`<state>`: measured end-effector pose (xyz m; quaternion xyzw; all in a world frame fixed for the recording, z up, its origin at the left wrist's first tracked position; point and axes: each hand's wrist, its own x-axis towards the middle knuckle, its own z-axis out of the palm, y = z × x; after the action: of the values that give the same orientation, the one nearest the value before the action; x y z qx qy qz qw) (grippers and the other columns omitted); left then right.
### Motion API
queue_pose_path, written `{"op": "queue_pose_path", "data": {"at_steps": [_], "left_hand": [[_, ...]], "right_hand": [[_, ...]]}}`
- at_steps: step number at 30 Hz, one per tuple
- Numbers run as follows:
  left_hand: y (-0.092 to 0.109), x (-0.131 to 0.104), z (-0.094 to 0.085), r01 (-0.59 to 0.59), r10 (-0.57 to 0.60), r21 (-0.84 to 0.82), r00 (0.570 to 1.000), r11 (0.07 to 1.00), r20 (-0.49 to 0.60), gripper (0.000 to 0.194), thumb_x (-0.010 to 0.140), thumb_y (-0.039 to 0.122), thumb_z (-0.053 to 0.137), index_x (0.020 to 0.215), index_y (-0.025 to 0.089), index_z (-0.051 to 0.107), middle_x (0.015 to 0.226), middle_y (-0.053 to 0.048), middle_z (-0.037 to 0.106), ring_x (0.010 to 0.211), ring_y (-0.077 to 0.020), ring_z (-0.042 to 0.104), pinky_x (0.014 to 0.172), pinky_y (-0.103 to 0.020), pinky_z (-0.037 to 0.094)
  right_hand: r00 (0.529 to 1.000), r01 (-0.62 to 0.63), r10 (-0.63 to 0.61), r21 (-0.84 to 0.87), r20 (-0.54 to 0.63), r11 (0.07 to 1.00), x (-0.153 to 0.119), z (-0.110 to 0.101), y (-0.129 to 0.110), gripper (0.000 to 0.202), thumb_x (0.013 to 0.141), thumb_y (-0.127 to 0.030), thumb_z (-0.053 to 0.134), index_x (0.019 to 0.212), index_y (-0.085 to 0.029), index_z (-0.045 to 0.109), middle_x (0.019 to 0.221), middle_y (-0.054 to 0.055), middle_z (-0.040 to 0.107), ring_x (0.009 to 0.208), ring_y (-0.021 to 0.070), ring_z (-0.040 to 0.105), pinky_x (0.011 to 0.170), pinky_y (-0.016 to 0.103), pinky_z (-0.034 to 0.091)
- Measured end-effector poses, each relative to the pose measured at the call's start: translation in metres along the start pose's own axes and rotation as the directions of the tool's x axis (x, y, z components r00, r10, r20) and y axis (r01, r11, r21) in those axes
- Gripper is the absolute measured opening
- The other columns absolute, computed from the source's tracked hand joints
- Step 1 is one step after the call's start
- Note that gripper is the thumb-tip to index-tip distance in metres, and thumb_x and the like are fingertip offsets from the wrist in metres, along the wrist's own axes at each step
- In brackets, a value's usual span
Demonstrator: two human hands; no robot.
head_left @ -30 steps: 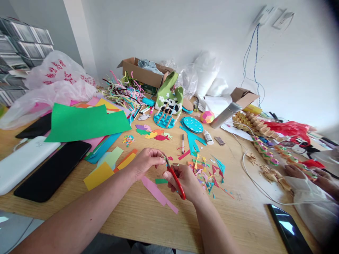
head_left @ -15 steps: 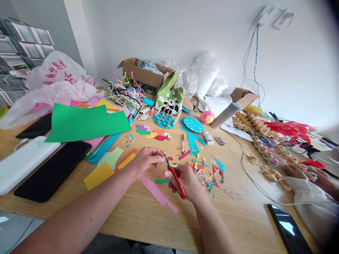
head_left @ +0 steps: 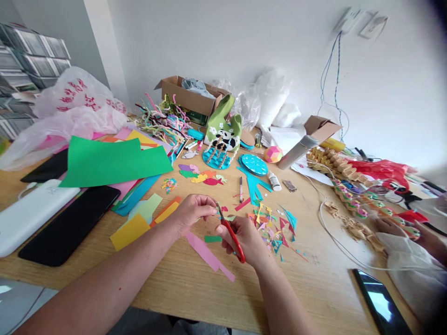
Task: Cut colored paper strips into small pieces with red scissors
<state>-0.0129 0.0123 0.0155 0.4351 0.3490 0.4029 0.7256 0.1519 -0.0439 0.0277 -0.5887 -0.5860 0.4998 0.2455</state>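
Note:
My right hand (head_left: 240,235) is closed around red-handled scissors (head_left: 233,238), their blades pointing up and away to the left. The blade tips meet the fingertips of my left hand (head_left: 195,211). That hand is pinched, and whatever it holds is too small to make out. Below my hands lie a pink paper strip (head_left: 206,253) and a small green paper piece (head_left: 213,239). Just right of my right hand are coloured paper scraps (head_left: 275,228). Beyond my hands, several paper fish (head_left: 204,177) lie in a cluster, with a pile of tiny paper bits (head_left: 169,186) beside them.
Green paper (head_left: 111,160) covers other sheets at left, near a black phone (head_left: 70,225) and a white power bank (head_left: 38,218). A blue dotted disc (head_left: 254,164), glue bottle (head_left: 274,181) and grey flask (head_left: 298,152) stand further back. At right are another person's hands (head_left: 393,228) and a phone (head_left: 382,302).

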Motion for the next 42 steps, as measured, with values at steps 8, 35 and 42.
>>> {"op": "queue_pose_path", "data": {"at_steps": [8, 35, 42], "left_hand": [[-0.0022, 0.0011, -0.0008, 0.001, -0.001, -0.015, 1.0, 1.0, -0.023, 0.012, 0.054, 0.021, 0.07, 0.058, 0.012, 0.063, 0.08, -0.004, 0.062, 0.053, -0.0054, 0.044, 0.051, -0.023, 0.033], [0.0026, -0.0005, 0.0014, 0.005, -0.005, -0.017, 0.999, 1.0, -0.035, 0.011, 0.052, 0.02, 0.07, 0.055, 0.013, 0.064, 0.077, -0.004, 0.063, 0.054, -0.0056, 0.044, 0.05, -0.023, 0.031], [0.0039, -0.0011, 0.0018, 0.012, -0.013, -0.013, 0.999, 1.0, -0.038, 0.012, 0.052, 0.022, 0.07, 0.056, 0.013, 0.063, 0.077, -0.004, 0.063, 0.053, -0.0054, 0.043, 0.05, -0.023, 0.031]], "right_hand": [[1.0, -0.008, 0.009, 0.04, -0.021, 0.999, 0.0011, 0.001, 0.0015, 0.042, 0.071, -0.053, 0.072, 0.066, -0.016, 0.052, 0.049, -0.001, 0.058, 0.038, 0.0103, 0.055, 0.035, 0.016, 0.036], [1.0, -0.017, 0.018, 0.017, -0.018, 1.0, -0.0006, 0.001, -0.0026, 0.043, 0.07, -0.054, 0.072, 0.065, -0.017, 0.05, 0.049, -0.001, 0.058, 0.038, 0.0102, 0.055, 0.034, 0.016, 0.035], [1.0, -0.022, 0.022, 0.014, -0.021, 1.0, -0.0008, 0.0007, -0.0033, 0.044, 0.07, -0.055, 0.071, 0.065, -0.017, 0.051, 0.049, -0.002, 0.058, 0.038, 0.0099, 0.054, 0.034, 0.016, 0.035]]}}
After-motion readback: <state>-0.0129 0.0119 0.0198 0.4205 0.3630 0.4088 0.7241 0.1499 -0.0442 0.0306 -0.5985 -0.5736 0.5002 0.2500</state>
